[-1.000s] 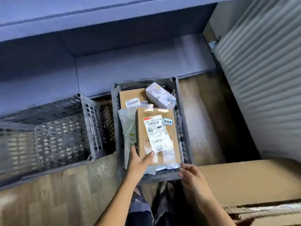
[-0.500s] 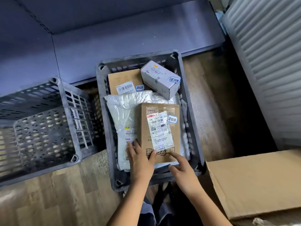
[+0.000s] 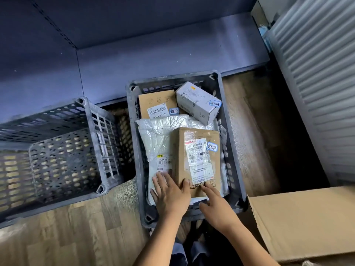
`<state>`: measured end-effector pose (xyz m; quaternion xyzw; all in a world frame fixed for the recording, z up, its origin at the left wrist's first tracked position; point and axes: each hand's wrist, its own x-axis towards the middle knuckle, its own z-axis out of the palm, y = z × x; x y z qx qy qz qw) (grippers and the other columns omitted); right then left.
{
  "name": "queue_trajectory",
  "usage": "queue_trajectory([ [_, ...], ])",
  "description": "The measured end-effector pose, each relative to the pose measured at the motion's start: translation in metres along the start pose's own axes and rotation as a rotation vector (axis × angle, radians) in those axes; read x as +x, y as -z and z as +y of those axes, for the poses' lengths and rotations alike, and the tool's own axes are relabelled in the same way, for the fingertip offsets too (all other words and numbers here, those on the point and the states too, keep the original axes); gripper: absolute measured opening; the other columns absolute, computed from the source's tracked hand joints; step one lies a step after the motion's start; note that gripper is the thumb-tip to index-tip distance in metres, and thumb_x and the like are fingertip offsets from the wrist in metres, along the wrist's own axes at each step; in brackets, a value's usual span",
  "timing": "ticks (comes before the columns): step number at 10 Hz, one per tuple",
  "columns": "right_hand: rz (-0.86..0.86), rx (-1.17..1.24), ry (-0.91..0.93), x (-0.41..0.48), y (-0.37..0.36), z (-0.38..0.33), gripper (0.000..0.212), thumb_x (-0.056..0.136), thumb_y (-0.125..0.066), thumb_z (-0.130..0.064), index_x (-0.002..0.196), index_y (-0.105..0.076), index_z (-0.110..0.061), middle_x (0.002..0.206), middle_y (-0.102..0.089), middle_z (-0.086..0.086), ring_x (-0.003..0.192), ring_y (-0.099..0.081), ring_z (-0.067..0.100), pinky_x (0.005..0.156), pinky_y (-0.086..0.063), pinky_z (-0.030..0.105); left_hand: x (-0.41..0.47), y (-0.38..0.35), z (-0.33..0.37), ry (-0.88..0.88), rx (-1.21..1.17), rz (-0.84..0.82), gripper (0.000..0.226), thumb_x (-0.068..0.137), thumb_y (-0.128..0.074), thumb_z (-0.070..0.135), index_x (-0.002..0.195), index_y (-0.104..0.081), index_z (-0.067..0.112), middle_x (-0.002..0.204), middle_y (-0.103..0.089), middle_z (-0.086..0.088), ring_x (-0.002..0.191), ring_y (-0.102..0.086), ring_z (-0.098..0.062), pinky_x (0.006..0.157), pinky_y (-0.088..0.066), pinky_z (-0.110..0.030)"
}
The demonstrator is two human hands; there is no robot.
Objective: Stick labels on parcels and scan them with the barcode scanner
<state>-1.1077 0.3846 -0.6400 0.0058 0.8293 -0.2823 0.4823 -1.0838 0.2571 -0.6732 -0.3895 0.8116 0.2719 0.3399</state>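
Head camera shows me both hands flat and open. The left hand (image 3: 171,194) rests on the white bag (image 3: 159,139), its thumb against the brown parcel (image 3: 215,166). The right hand (image 3: 216,205) has straight fingers, and I think one fingertip touches the parcel's near edge. The parcel lies on the bag in the grey crate (image 3: 233,162), label (image 3: 198,160) up. A small white box (image 3: 197,103) and a flat brown box (image 3: 156,100) sit behind. A second crate (image 3: 57,150) stands left, a big cardboard box (image 3: 307,217) right.
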Motion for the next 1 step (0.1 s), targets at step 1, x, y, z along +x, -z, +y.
queue_trajectory([
  [1, 0.009, -0.045, 0.018, -0.0114, 0.0118, -0.0225, 0.054, 0.092, -0.046, -0.015, 0.145, -0.034, -0.019, 0.153, -0.026, -0.005, 0.135, -0.037, 0.012, 0.105, -0.030, 0.021, -0.0135, 0.0199, -0.0022, -0.036, -0.005, 0.021, 0.078, 0.096, -0.024, 0.056, 0.151, 0.005, 0.009, 0.158, 0.014, -0.008, 0.145, 0.017, -0.021, 0.116, 0.009, -0.039],
])
